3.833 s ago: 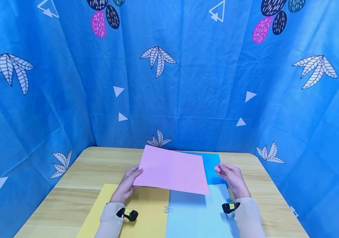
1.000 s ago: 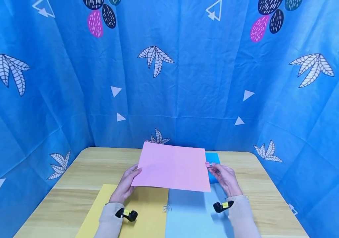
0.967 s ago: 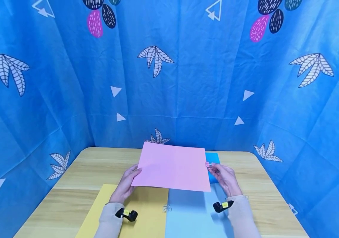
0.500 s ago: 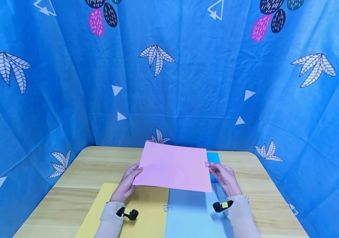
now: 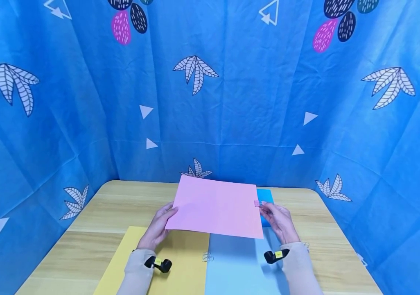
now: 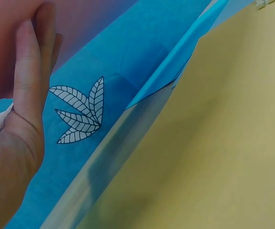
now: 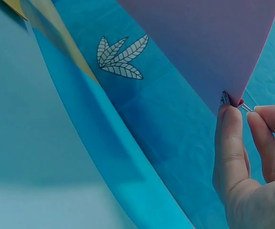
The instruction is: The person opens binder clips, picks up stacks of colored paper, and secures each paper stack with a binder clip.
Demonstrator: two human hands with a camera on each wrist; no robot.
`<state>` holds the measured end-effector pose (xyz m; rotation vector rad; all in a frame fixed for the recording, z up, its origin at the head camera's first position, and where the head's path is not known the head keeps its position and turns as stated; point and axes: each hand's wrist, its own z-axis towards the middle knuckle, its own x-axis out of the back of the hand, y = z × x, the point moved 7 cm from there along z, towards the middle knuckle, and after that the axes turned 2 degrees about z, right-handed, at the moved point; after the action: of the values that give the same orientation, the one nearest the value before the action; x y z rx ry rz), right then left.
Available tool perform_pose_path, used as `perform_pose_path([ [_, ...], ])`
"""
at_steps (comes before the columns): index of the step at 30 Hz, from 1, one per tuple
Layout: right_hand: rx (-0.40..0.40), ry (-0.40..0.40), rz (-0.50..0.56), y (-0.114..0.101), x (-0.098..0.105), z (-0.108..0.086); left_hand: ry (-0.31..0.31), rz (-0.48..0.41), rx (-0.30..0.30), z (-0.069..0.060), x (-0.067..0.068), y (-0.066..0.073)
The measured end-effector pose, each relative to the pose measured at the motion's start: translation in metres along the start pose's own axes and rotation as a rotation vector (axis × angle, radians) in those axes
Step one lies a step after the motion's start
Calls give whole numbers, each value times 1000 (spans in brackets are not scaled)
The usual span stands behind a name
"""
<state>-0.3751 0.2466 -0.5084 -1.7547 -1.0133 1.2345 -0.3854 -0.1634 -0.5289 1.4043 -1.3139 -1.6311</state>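
Observation:
A pink sheet [image 5: 213, 207] is held up above the table, tilted. My left hand [image 5: 157, 226] grips its left edge, thumb on top and fingers beneath; in the left wrist view the fingers of the left hand [image 6: 27, 95] lie against the underside of the pink sheet [image 6: 75, 24]. A small pink binder clip [image 5: 257, 203] sits on the sheet's right edge. My right hand [image 5: 281, 221] pinches the clip's metal handles. In the right wrist view, thumb and fingers of the right hand [image 7: 251, 171] are at the handles, and the clip [image 7: 241, 102] bites the sheet's edge.
Beneath lie a yellow sheet [image 5: 180, 270], a light blue sheet [image 5: 243, 270] and a darker blue sheet [image 5: 266, 196] on the wooden table [image 5: 77, 246]. Metal clip handles [image 5: 208, 257] show where yellow meets light blue. A blue patterned curtain [image 5: 217, 123] stands behind the table.
Since the earliest frame, my right hand has moved left and brought the pink clip onto the sheet's right edge. The sheet's right side has risen slightly. Over the last second, the hands have hardly moved.

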Motion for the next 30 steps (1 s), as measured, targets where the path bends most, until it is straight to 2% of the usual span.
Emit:
perform_pose_path([
  [10, -2, -24, 47, 2, -1, 1, -5, 3, 9, 1, 0, -1],
  [17, -39, -46, 47, 1, 0, -1, -5, -2, -6, 1, 1, 1],
  [23, -50, -49, -8, 2, 1, 1, 2, -13, 4, 1, 2, 1],
  [30, -49, -98, -38, 3, -1, 3, -4, -60, 13, 0, 4, 2],
])
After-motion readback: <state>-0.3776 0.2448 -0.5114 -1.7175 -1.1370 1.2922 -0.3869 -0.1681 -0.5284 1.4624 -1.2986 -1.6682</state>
